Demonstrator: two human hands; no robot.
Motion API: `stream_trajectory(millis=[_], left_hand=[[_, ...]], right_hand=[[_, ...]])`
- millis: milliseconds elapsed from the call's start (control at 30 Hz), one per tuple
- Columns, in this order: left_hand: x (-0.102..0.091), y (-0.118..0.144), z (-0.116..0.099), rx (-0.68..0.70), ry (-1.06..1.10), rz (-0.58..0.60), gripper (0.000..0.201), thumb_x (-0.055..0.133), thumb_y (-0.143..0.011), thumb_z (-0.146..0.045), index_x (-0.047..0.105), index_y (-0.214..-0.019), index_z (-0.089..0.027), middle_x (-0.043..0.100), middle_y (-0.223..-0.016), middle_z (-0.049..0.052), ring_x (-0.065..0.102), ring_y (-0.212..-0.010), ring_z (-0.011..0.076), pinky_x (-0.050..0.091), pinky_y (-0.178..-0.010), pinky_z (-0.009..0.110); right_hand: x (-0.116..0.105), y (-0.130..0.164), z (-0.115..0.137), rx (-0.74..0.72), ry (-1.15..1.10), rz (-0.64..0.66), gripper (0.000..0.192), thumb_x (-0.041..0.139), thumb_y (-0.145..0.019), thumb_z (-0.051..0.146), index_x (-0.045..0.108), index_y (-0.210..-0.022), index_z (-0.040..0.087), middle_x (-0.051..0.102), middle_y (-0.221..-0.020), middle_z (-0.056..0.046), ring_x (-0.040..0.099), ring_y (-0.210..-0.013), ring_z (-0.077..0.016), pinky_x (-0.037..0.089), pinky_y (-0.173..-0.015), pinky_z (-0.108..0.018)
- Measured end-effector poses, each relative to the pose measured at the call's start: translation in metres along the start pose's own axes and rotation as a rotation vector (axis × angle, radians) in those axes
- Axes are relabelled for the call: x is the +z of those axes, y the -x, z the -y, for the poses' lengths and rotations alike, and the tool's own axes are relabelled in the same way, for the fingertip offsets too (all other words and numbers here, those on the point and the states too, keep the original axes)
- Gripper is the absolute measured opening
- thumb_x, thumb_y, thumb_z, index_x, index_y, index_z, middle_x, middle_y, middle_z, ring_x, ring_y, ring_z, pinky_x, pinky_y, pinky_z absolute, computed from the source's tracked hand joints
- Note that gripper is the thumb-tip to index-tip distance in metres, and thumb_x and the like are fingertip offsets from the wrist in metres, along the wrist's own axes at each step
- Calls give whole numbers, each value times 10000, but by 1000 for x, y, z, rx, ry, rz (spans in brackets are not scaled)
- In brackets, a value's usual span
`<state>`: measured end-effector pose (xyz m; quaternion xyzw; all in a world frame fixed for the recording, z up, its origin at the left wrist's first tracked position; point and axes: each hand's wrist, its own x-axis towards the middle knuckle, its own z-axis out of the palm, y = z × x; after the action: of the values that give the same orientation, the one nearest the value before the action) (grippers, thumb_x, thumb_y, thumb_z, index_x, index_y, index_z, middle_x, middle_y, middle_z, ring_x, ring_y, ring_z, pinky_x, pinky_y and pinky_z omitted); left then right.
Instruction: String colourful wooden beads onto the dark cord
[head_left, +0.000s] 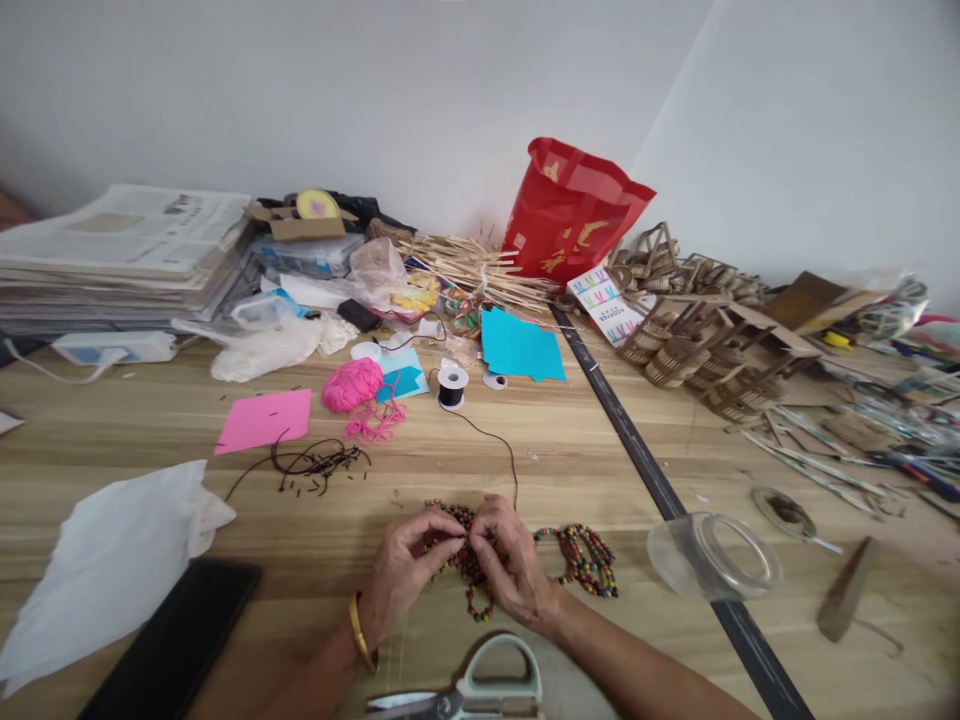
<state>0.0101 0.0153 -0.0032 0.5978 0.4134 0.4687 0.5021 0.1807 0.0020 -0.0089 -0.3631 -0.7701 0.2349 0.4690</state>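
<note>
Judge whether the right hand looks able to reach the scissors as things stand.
Probably yes: the scissors lie near the right hand, with nothing visible covering their handle, though that hand is occupied at the beads.

Soft, slightly dim light casts faint shadows on the table (570, 450), its right side blurred and stretched.

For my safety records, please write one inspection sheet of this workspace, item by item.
Surface: light wood-grain tabletop, dark strip across.
Working things: strands of small round multicoloured beads; white spool of black thread; pale-handled metal scissors.
Clutter: pink yarn ball, red printed bag, stacked newspapers.
Hands: left hand and right hand close together at the beads; anything pinched too small to tell.
Cables: white cable, far left.
Surroundings: pale wall behind.
</note>
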Motion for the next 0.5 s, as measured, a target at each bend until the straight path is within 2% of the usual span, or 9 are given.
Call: stream_trajectory(millis=[333,500], left_hand=[[-2,0,2,-22,-28,-23,93,693,-715,-255,722,-701,-167,742,-700,45,664,-673,184,524,-654,268],[-2,0,1,-22,-17,-27,56,690,-712,-215,720,-701,-168,743,-710,41,668,-688,185,526,-674,271]], right_hand=[[-1,-1,3,0,13,-12,138,395,-950,220,498,-861,202,530,-777,-34,507,-777,-183,437,-856,-390],[-1,-1,3,3,13,-5,147,387,-955,236,490,-855,207,521,-771,-33,503,-770,-186,437,-838,-379]])
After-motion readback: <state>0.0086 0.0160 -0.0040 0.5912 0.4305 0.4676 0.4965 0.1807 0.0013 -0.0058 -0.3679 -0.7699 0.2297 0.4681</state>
